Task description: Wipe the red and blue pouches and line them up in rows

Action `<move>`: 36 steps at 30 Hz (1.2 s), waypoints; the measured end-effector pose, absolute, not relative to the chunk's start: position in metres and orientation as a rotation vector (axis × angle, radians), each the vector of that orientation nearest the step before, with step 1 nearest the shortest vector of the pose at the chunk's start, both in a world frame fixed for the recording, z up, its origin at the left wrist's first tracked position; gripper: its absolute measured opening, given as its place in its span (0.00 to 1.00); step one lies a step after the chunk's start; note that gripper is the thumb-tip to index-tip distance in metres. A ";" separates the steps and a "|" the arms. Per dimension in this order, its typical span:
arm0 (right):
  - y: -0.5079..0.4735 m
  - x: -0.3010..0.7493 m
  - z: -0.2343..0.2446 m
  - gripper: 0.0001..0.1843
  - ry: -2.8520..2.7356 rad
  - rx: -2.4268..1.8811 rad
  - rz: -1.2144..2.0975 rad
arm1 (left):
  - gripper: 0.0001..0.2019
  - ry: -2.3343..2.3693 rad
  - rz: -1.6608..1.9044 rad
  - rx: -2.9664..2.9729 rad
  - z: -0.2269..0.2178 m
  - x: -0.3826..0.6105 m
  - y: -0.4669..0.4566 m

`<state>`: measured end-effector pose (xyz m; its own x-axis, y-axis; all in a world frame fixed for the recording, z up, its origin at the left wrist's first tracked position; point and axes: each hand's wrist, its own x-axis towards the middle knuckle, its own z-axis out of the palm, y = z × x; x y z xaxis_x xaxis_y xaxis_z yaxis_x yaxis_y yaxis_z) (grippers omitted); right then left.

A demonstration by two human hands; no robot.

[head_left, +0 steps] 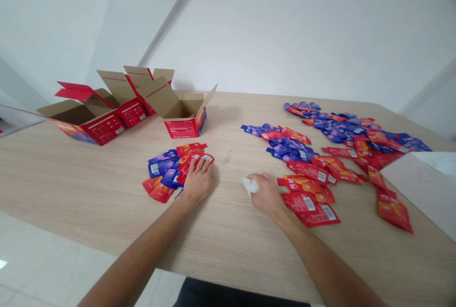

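Observation:
My left hand (200,180) lies with its fingers stretched over a red pouch (185,167) in a small pile. Blue-purple pouches (162,165) and an orange-red pouch (162,192) fan out to the left of it. The palm hides part of the pile's right edge. My right hand (266,195) is closed round a crumpled white tissue (249,186), which pokes out on its left side. That hand is low over the table, just left of some red pouches (306,205). Between the hands a faint grey smudge (227,156) marks the wood.
An open carton (181,129) stands behind the left pile, with more open red cartons (107,126) farther left. Many blue and red pouches (342,129) are strewn over the right side of the wooden table (221,231). A white box-like object (423,183) is at the right edge.

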<state>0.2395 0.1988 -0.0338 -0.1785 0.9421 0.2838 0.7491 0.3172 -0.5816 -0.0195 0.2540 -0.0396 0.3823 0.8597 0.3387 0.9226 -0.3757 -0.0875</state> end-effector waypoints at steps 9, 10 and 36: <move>0.211 0.259 -0.016 0.23 -1.800 -1.810 0.314 | 0.20 -1.443 -0.457 -2.526 -0.032 0.055 0.270; 0.214 0.263 -0.012 0.23 -1.780 -1.844 0.309 | 0.19 -1.423 -0.477 -2.552 -0.030 0.065 0.277; 0.345 0.341 -0.016 0.16 -1.850 -2.073 0.157 | 0.34 -1.671 -0.291 -2.917 -0.043 0.250 0.519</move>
<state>0.3414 0.3445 -0.0156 0.1384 0.9786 0.1523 0.9390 -0.0808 -0.3343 0.2501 0.5186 -0.0432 0.5016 0.8645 0.0330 0.8246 -0.4893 0.2838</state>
